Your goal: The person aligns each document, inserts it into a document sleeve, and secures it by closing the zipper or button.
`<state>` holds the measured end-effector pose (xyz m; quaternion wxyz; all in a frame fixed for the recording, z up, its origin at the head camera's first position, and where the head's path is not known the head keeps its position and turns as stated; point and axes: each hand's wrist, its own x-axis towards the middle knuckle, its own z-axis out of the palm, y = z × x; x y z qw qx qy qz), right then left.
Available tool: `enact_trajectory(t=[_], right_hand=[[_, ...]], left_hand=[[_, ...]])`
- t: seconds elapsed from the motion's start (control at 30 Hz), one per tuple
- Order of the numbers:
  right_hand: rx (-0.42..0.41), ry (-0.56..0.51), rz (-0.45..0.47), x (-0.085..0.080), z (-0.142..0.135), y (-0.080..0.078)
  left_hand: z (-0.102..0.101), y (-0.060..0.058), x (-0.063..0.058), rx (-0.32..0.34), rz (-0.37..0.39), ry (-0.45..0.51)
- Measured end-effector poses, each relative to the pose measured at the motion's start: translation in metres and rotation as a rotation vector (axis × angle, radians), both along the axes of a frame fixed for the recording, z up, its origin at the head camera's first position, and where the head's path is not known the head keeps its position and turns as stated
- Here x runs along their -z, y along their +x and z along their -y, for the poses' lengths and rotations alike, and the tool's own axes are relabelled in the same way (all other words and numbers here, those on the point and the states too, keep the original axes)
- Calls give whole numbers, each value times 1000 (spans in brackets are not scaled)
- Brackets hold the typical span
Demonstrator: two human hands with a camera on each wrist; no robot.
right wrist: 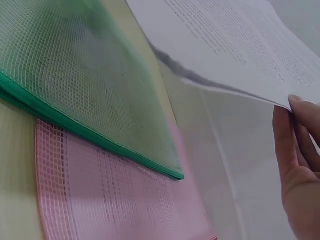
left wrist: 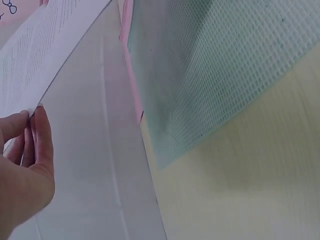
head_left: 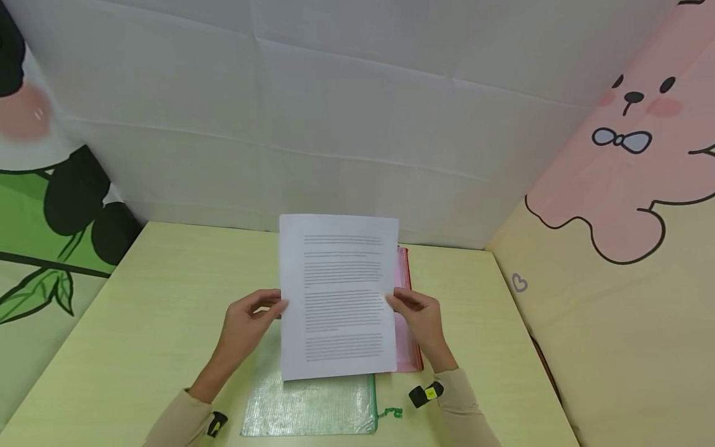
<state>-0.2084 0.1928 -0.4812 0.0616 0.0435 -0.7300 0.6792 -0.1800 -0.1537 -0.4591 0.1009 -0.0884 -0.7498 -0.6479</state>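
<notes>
A stack of printed paper sheets (head_left: 342,279) is held upright above the table, its text facing me. My left hand (head_left: 250,324) pinches the stack's left edge between thumb and fingers. On the opposite edge, my right hand (head_left: 422,318) pinches it the same way. Below the paper lies a green mesh zipper pouch (head_left: 313,410), its upper part hidden behind the sheets. A pink mesh pouch (head_left: 410,347) with a red edge lies partly under the green one, and printed lines show through its mesh in the right wrist view.
The pale yellow table (head_left: 167,298) runs back to a white cloth wall (head_left: 357,124). Side walls carry cartoon drawings, a pink bear (head_left: 631,180) among them. A green cord (head_left: 391,412) sticks out at the green pouch's right edge. Black bands with yellow marks sit at both wrists.
</notes>
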Motion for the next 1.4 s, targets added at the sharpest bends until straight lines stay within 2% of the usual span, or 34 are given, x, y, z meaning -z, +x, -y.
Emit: enact_trajectory(t=[0.47, 0.63, 0.93, 1.2, 1.4], right_hand=[[27, -8, 89, 6, -33, 4], [50, -34, 100, 8, -43, 4], [74, -55, 147, 13, -62, 9], [84, -53, 193, 22, -84, 13], [116, -71, 230, 26, -98, 18]], left_hand=[[-30, -9, 1, 21, 114, -45], [-43, -12, 3, 33, 138, -20], [-61, -16, 9, 71, 157, -39], [-83, -18, 11, 94, 221, -16], [-95, -21, 16, 115, 211, -30]])
